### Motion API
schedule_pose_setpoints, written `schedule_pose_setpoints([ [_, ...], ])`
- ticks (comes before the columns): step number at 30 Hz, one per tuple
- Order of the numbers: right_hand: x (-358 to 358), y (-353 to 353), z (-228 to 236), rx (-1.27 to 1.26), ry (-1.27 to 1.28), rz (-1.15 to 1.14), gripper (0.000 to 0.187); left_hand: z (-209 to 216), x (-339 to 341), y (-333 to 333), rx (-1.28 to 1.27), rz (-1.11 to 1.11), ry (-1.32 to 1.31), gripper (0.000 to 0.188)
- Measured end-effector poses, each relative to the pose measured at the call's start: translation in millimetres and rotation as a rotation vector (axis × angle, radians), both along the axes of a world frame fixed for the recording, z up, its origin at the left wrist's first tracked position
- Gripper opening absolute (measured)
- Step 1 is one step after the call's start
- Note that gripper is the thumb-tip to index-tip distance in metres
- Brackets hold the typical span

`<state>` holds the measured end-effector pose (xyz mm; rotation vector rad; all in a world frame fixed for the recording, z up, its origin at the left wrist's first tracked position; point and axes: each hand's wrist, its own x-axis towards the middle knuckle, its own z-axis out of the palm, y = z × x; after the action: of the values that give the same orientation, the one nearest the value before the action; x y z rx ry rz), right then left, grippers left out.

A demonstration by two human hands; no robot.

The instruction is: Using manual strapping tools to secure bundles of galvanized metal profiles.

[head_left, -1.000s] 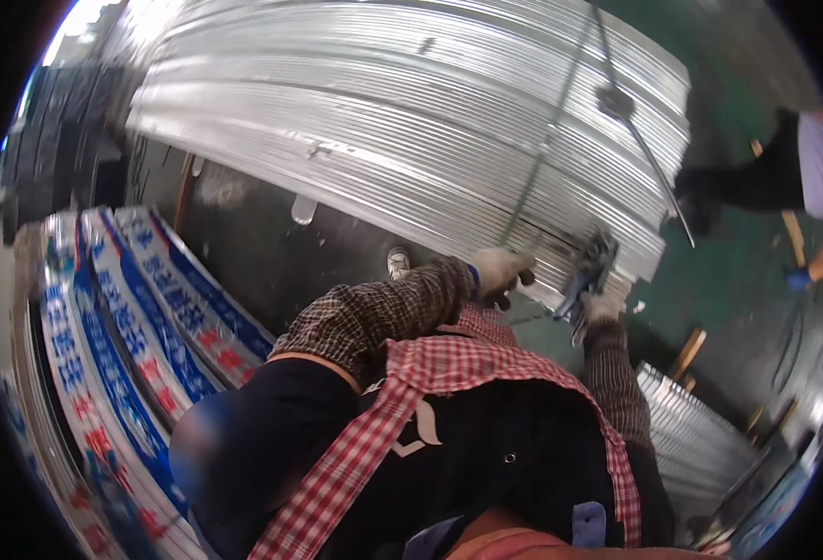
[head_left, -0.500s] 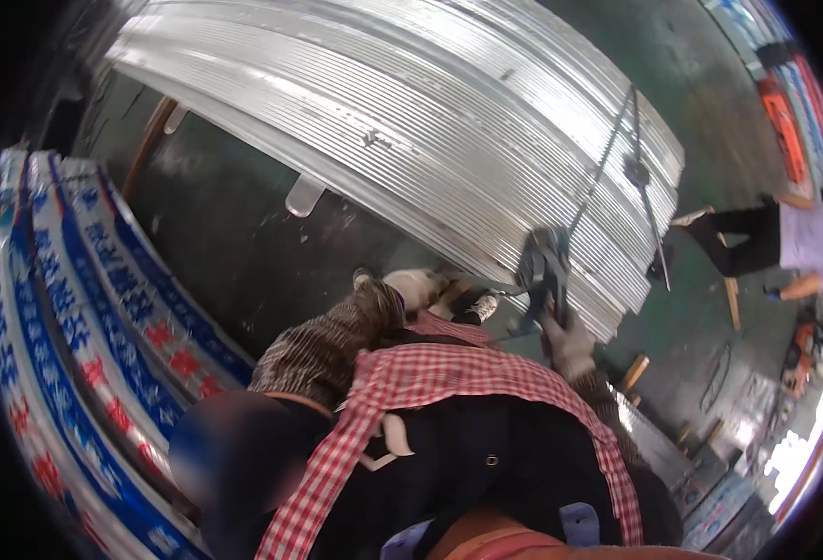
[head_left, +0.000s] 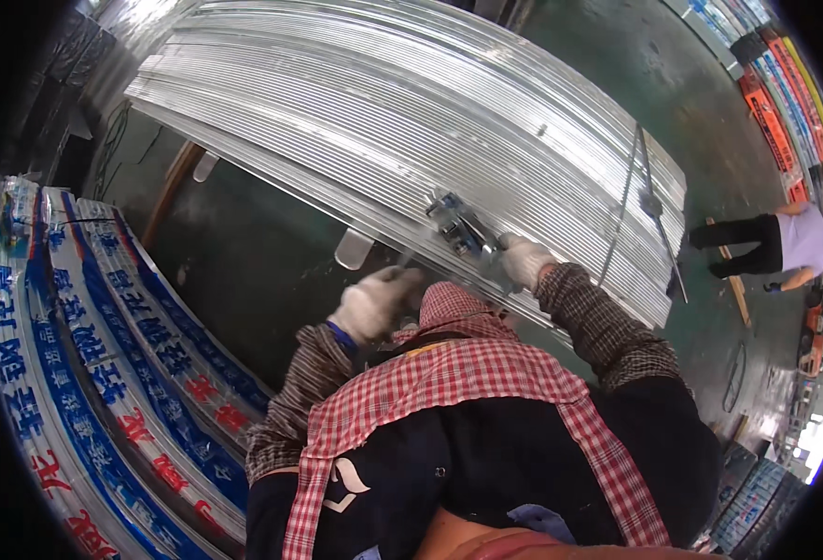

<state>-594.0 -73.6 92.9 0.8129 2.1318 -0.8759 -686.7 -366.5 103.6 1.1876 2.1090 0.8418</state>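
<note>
My right hand (head_left: 526, 262), in a whitish work glove, is closed round the handle of a metal lever tool (head_left: 465, 227) that looks like a strapping tool. The tool's head is over the near edge of a long stack of ribbed silvery metal profiles (head_left: 337, 140). My left hand (head_left: 374, 303), also gloved, is in front of the stack's near edge, close to my chest. Motion smears its fingers, so what it holds, if anything, cannot be made out. A dark strap (head_left: 620, 210) crosses the stack near its right end, with a dark fitting (head_left: 649, 203) beside it.
Long bundles in printed blue, white and red wrapping (head_left: 104, 373) lie along the left. A pale rounded support end (head_left: 354, 250) sticks out under the stack. A person (head_left: 803, 238) in a light top bends at the far right, near wrapped orange bundles (head_left: 771, 131).
My right hand has moved up and left, bringing the tool over the stack's near edge. My left hand has shifted down and left. The person on the right has changed posture slightly.
</note>
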Motion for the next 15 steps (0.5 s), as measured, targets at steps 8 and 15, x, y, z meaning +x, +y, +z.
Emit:
schedule_pose_setpoints([
  [8,-117.2,69.5,-115.3,-0.326,0.150,-0.355,0.037,-11.4,-145.3,-55.6,0.475,1.596,-0.891,0.041],
  [15,-285.5,72.6,-154.2,-0.131,0.305,-0.092,0.028,-9.8,-206.5,-57.5,0.632,1.454,-0.860,0.044],
])
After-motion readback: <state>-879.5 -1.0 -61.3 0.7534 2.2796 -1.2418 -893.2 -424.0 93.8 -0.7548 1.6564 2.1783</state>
